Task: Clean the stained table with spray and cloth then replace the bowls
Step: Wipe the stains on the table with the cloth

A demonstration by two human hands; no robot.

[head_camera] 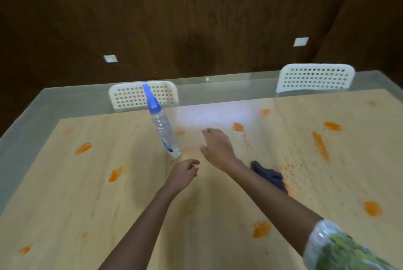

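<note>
A clear spray bottle [164, 127] with a blue nozzle stands on the light wooden table [87, 193], left of centre. My right hand [217, 148] hovers just right of the bottle with its fingers spread, holding nothing. My left hand [184, 172] is below the bottle's base, fingers loosely curled and empty. A dark grey cloth [269, 176] lies crumpled on the table, partly hidden behind my right forearm. Several orange stains [261, 228] and fine orange specks [289, 168] mark the tabletop. No bowls are in view.
Two white perforated chairs, one at the left [133, 96] and one at the right [316, 78], stand at the far side under the glass table edge. A dark wood-panelled wall rises behind them.
</note>
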